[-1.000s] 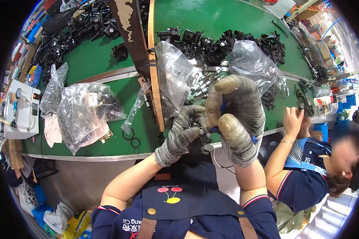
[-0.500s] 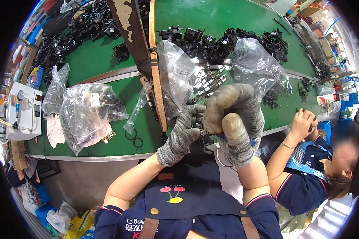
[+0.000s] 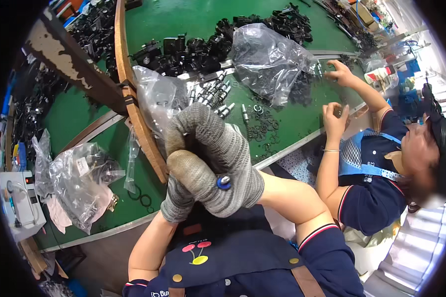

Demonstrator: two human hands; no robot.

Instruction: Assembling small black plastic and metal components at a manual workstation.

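My right hand [image 3: 210,161], in a grey knit glove with soiled fingertips, is curled in front of my body. At the heel of its palm pokes out the end of a small thing with a blue collar and a shiny silver tip [image 3: 224,182]; the rest of it lies inside the fist. Behind and below is my left hand [image 3: 176,203], gloved alike, its fingers covered by the right one. Whatever lies between the two hands is hidden. Just beyond them, on the green table [image 3: 183,20], are several silver spindle-like metal parts [image 3: 210,94].
Black metal parts [image 3: 183,54] are heaped across the table. A clear plastic bag [image 3: 270,59] and black rings [image 3: 265,123] lie ahead. A wooden post [image 3: 129,94] rises left of my hands, with another bag [image 3: 79,173] beyond. At right, a co-worker's hands [image 3: 337,116] are over the table.
My view has swung, shifting the scene left. My right hand has moved over the left, covering the black part that showed in the left hand. The co-worker's hands have come apart, one reaching forward.
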